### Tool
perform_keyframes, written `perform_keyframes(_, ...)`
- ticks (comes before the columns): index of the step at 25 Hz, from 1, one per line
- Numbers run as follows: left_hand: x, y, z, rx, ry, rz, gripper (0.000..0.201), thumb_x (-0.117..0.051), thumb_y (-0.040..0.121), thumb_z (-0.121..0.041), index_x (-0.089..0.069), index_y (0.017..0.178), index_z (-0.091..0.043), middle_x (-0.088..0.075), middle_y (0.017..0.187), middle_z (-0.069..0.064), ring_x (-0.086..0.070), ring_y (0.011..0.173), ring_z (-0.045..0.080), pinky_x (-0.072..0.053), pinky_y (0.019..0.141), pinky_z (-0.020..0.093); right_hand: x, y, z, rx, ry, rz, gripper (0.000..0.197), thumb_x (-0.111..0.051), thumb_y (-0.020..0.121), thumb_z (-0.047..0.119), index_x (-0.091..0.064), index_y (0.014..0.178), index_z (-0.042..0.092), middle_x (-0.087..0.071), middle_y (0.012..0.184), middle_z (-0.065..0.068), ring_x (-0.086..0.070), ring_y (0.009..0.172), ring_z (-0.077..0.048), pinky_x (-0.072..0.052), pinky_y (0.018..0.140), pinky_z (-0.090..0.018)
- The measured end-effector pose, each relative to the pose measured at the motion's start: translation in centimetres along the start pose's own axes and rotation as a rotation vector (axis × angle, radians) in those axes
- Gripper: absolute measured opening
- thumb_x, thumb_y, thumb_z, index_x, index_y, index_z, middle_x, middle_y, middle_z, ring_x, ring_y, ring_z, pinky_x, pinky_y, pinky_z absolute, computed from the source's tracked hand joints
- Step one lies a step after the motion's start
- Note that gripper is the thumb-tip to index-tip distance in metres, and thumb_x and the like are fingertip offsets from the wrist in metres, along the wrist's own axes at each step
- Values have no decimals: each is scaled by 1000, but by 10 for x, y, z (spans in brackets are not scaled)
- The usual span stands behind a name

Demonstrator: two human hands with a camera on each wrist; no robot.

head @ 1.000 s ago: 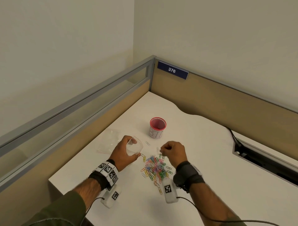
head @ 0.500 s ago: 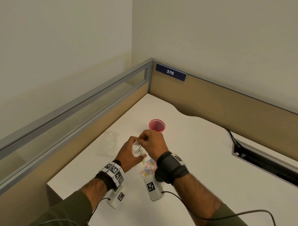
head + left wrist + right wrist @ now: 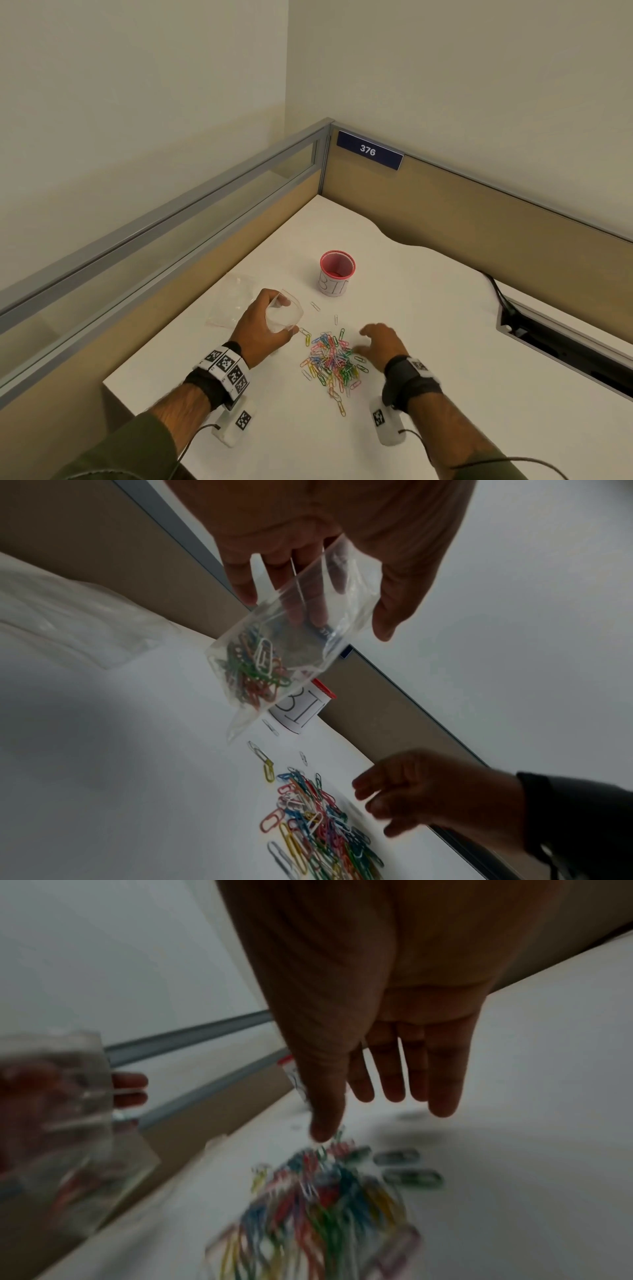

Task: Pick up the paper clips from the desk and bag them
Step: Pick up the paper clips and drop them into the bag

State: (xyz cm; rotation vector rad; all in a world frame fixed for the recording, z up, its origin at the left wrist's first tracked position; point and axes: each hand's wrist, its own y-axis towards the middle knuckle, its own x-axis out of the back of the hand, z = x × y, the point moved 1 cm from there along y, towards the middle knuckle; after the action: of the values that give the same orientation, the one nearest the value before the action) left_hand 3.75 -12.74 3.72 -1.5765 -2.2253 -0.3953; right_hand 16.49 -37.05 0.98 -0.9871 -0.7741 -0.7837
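A heap of coloured paper clips [image 3: 330,359] lies on the white desk [image 3: 445,359] between my hands; the heap [image 3: 315,821] also fills the lower left wrist view, and shows blurred as clips [image 3: 325,1199] under my right hand. My left hand [image 3: 265,325] holds a small clear zip bag [image 3: 284,315] just above the desk, left of the heap. The bag [image 3: 287,647] holds several clips in its bottom. My right hand [image 3: 371,342] hovers at the heap's right edge, fingers straight [image 3: 394,1085] and empty.
A red-rimmed cup [image 3: 336,274] labelled "BIN" stands behind the heap. Spare clear bags [image 3: 229,305] lie to the left, near the partition [image 3: 191,246]. A cable slot [image 3: 565,342] opens in the desk at the right. A few single clips [image 3: 315,306] lie loose beyond the heap.
My right hand pinched clips from the heap, carried them to the bag in my left hand, released them, and has come back over the heap empty.
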Motion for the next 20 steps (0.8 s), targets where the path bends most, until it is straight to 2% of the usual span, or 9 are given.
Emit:
perform_keyframes(2,3,-2,4,14,-2,-8,54,-83,74,-24,-47,114,-26,-57,120,-6,-54,119,18,-53,99,43,-19,-7,-1,14,-80,107,72,-75,74,48,-48,134,22,-46,134,-4,-44,124,-24,-42,104,-38)
perform_keyframes(4,5,-4,8,24,-7,-4,53,-83,74,-24,-47,113,-26,-57,120,-5,-54,120,19,-54,97,45,-33,-12,8,97,-161,109,77,-76,70,51,-45,136,25,-43,133,-4,-40,124,-25,-44,101,-41)
perform_keyframes(7,5,-7,8,27,-15,3,52,-83,74,-23,-47,111,-27,-57,119,-6,-54,120,19,-54,96,46,-45,-15,25,183,-241,94,65,-73,75,44,-48,132,25,-45,129,-5,-41,122,-26,-48,95,-43)
perform_keyframes(9,5,-8,6,16,-12,3,51,-83,74,-23,-48,112,-26,-57,119,-6,-54,120,17,-53,97,45,-52,-15,32,217,-291,67,46,-65,84,34,-53,126,20,-47,125,-7,-44,119,-28,-49,93,-42)
perform_keyframes(11,5,-8,4,6,-12,-4,51,-83,74,-22,-48,112,-24,-58,119,-6,-54,120,16,-53,98,43,-53,-15,36,233,-332,29,26,-53,91,21,-57,116,15,-51,120,-9,-49,114,-30,-49,92,-40)
perform_keyframes(13,6,-8,3,6,-22,-8,51,-83,74,-22,-48,113,-23,-58,118,-6,-54,120,16,-53,97,41,-52,-13,36,228,-333,1,21,-47,92,12,-58,109,10,-54,116,-13,-55,108,-31,-49,88,-34)
perform_keyframes(16,6,-8,2,7,-16,-18,52,-83,74,-22,-48,113,-23,-57,118,-6,-54,119,17,-51,99,38,-42,-10,33,178,-249,-30,19,-47,92,11,-62,103,8,-61,110,-13,-60,101,-28,-45,81,-29)
perform_keyframes(20,4,-5,3,11,-8,-20,53,-83,74,-22,-47,112,-25,-57,117,-7,-54,118,16,-51,101,41,-20,-8,27,108,11,-114,13,-58,87,9,-69,92,10,-71,98,-9,-65,89,-24,-54,82,-33)
